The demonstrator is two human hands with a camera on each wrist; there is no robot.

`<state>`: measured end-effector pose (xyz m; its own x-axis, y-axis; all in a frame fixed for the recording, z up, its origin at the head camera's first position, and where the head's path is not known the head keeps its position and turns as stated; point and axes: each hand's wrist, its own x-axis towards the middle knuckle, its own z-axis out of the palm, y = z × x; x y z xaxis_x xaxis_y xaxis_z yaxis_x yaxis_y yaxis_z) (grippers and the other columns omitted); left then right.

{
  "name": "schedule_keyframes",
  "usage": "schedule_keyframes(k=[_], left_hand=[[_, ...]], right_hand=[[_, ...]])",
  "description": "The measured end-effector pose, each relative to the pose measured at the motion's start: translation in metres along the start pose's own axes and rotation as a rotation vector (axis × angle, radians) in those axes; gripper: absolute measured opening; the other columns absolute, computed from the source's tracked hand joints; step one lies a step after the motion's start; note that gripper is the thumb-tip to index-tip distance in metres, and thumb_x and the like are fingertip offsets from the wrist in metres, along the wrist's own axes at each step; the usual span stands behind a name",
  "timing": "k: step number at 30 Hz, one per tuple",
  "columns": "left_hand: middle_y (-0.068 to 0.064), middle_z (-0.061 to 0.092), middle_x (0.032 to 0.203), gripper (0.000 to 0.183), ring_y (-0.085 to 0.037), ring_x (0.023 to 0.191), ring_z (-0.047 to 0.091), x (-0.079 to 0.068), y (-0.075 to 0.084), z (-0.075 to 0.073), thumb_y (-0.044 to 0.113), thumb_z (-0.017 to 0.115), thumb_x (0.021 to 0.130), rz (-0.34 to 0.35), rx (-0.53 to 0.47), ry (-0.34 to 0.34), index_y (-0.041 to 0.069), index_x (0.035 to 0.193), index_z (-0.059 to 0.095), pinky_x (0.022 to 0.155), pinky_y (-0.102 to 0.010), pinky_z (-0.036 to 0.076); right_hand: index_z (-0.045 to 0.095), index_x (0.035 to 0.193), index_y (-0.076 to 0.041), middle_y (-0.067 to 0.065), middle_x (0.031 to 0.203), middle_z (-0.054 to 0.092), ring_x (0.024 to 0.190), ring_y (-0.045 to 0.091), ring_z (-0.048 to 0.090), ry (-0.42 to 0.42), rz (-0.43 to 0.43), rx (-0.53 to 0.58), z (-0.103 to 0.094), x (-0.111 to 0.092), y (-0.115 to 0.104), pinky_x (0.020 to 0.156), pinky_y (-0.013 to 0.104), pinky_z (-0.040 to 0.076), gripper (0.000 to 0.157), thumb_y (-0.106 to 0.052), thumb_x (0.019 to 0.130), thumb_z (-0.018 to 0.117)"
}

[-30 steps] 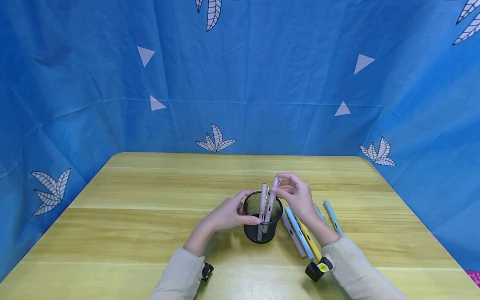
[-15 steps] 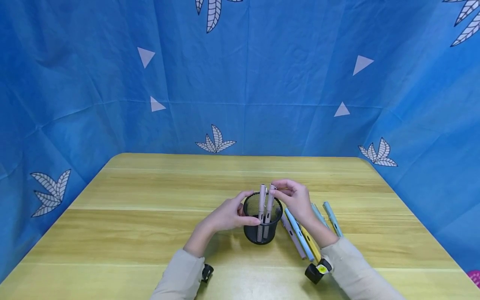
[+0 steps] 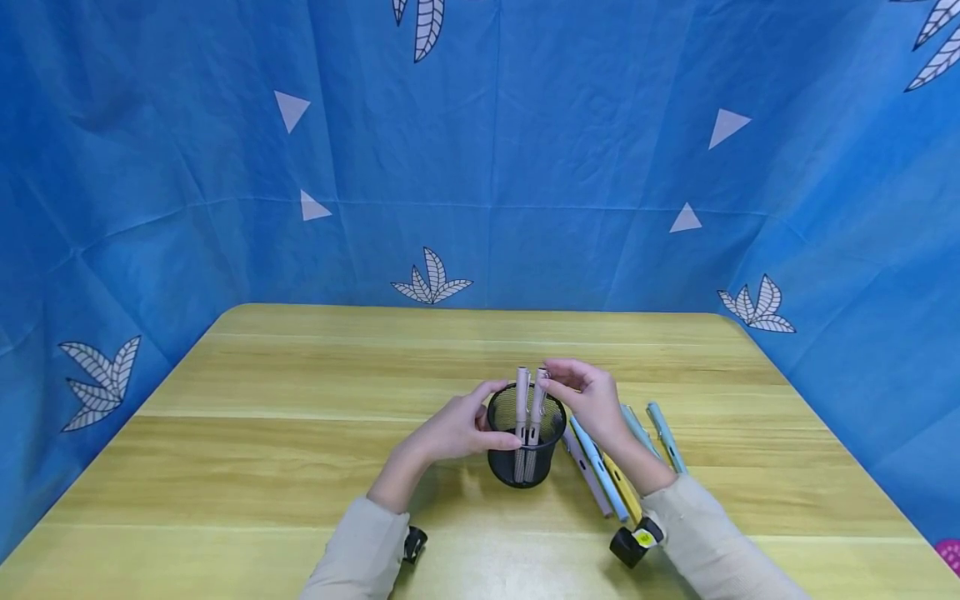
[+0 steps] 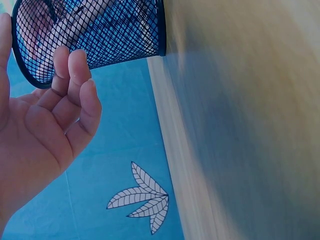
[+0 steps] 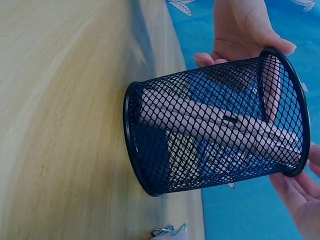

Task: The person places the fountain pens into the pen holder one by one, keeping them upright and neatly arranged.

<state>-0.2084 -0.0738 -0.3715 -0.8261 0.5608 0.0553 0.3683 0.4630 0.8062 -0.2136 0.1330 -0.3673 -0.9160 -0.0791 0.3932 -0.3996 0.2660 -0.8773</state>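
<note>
Pens [image 3: 521, 404] stand in cup [image 3: 501, 468]; yellow label's [image 3: 644, 537] marks seem illegible.

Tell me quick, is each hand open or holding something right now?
Left hand: holding the black mesh cup.
Right hand: pinching the top of a pale pen that stands in the cup.

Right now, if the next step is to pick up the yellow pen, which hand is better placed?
Probably the right hand: though pinching a pale pink pen, it is on the same side of the black mesh pen cup as the yellow pen; the left hand holds the cup's opposite side.
</note>
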Motion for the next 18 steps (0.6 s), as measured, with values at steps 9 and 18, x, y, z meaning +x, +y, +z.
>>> schedule_keyframes(k=[9, 18], left_hand=[[0.0, 0.048, 0.057, 0.079, -0.01, 0.051, 0.042, -0.001, 0.0013, -0.0005, 0.034, 0.07, 0.076, 0.009, -0.003, 0.004, 0.007, 0.138, 0.029, 0.05, -0.026, 0.038], [0.001, 0.047, 0.057, 0.079, -0.009, 0.051, 0.041, -0.0001, 0.0014, -0.0004, 0.035, 0.071, 0.076, 0.004, 0.005, 0.005, 0.009, 0.138, 0.029, 0.05, -0.025, 0.038]], right_hand=[[0.058, 0.11, 0.008, 0.022, 0.101, 0.06, 0.084, 0.006, 0.059, -0.026, 0.035, 0.096, -0.0019, 0.0, 0.0007, 0.074, 0.027, 0.049, 0.029, -0.006, 0.084, 0.061], [0.055, 0.111, 0.011, 0.025, 0.102, 0.059, 0.08, 0.009, 0.061, -0.028, 0.052, 0.123, -0.0081, -0.0033, 0.0018, 0.069, 0.027, 0.05, 0.031, -0.008, 0.087, 0.058]])
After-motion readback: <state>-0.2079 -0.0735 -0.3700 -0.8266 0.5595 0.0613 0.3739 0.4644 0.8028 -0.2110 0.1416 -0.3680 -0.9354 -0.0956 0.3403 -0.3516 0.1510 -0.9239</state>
